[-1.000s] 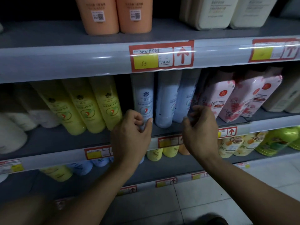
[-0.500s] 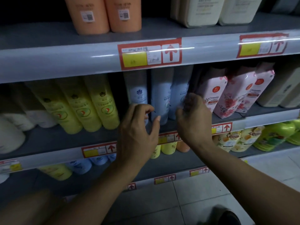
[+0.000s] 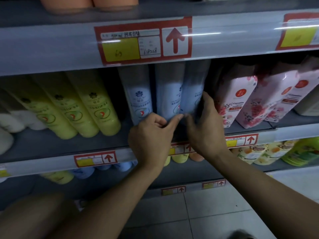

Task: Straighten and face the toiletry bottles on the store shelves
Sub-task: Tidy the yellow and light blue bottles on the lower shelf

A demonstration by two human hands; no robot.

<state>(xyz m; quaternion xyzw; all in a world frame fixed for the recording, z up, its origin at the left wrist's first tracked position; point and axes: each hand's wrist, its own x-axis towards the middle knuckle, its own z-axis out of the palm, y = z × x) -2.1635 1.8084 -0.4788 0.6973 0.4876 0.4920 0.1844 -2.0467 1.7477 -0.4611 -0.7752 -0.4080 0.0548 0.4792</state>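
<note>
Three pale blue bottles stand on the middle shelf [image 3: 69, 145]. The left blue bottle [image 3: 138, 95] faces front with its flower logo showing. The middle blue bottle [image 3: 170, 94] is turned, its label partly to the side. My left hand [image 3: 151, 138] pinches the middle bottle's base with thumb and forefinger. My right hand [image 3: 205, 128] wraps around the lower part of the right blue bottle [image 3: 193, 90], whose label is also turned sideways. The bases of both held bottles are hidden behind my hands.
Three yellow-green bottles [image 3: 81, 107] stand left of the blue ones, white bottles farther left. Pink floral packs [image 3: 241, 97] crowd the right side. Orange bottles [image 3: 89, 4] sit on the upper shelf. More bottles fill the lower shelf [image 3: 269, 152]. Tiled floor lies below.
Both hands moved up and right from the shelf edge. My left hand left the first blue bottle for the middle one, and my right hand closed on the right blue bottle.
</note>
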